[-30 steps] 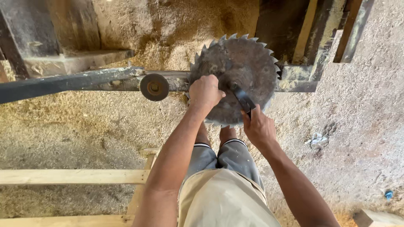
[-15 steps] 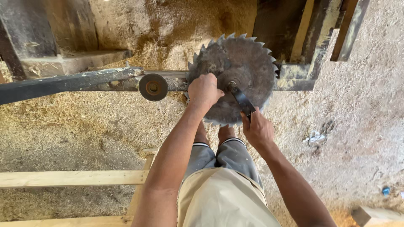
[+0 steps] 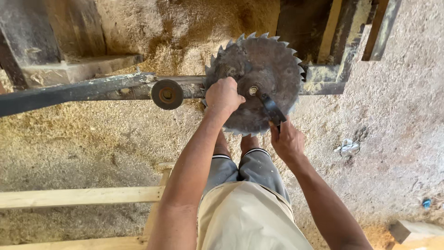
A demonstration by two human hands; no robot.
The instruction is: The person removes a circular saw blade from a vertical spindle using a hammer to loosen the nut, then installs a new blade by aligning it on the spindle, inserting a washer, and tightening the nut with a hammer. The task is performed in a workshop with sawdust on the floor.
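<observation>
Gripping a rusty circular saw blade [image 3: 259,81] mounted on a horizontal shaft [image 3: 92,90], the left hand [image 3: 223,96] clenches its face; the right hand [image 3: 287,140] grasps a dark wrench [image 3: 270,109] at the hub, above the sawdust-covered floor [image 3: 69,139].

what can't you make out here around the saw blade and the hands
Head view only:
- Left hand covers part of the saw blade; its grip underneath is hidden.
- Wrench: its handle end is hidden inside the right hand.
- Centre nut: too small to tell.
- Feet: hidden by the knees.
</observation>
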